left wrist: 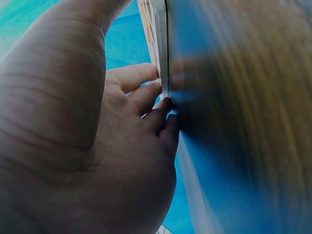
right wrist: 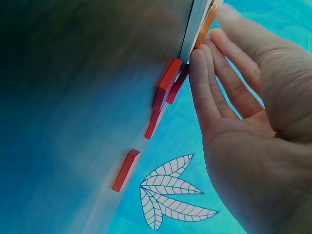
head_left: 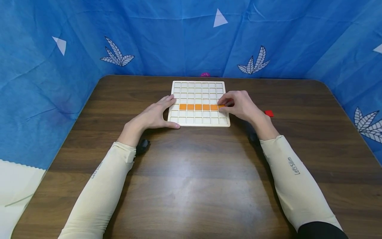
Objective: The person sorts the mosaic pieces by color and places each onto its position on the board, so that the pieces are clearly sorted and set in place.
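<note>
A pale board (head_left: 206, 125) with a raised square grid lies on the table, crossed by a row of orange square tiles (head_left: 198, 107). My left hand (head_left: 153, 114) spreads along the board's left side, its fingertips at the left edge and its thumb at the near left corner. The left wrist view shows those fingers (left wrist: 146, 95) against the board's side. At the right end of the orange row, my right hand (head_left: 241, 105) pinches an orange tile (right wrist: 206, 28) between thumb and fingers. Part of the board's right edge is hidden by that hand.
A red tile (head_left: 269, 113) lies on the brown wooden table (head_left: 185, 186) just right of my right wrist. Several red tiles, one nearest the board (right wrist: 167, 84), show in the right wrist view. A blue patterned cloth (head_left: 179, 36) hangs behind the table.
</note>
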A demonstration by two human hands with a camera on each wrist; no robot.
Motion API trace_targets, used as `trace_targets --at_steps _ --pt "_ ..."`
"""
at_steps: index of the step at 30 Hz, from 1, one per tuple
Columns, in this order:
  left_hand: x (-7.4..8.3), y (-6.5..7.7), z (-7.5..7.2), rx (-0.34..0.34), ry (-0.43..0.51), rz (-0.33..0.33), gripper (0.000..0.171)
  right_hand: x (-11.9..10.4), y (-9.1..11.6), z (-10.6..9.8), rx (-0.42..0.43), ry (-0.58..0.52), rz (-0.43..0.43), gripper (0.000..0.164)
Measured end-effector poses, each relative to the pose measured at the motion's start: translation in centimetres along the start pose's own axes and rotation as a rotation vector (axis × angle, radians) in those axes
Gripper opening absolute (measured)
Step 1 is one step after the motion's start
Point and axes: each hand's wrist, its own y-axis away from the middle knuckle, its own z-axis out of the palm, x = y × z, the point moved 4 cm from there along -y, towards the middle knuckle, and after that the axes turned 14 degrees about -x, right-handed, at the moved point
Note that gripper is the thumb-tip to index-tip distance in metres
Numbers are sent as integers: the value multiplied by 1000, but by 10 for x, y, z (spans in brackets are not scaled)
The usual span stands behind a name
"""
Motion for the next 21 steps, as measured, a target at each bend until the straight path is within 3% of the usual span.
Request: trace_targets --at_steps 21 --pt "0 -1 2 8 -6 -1 120 2 2 -1 33 18 -1 24"
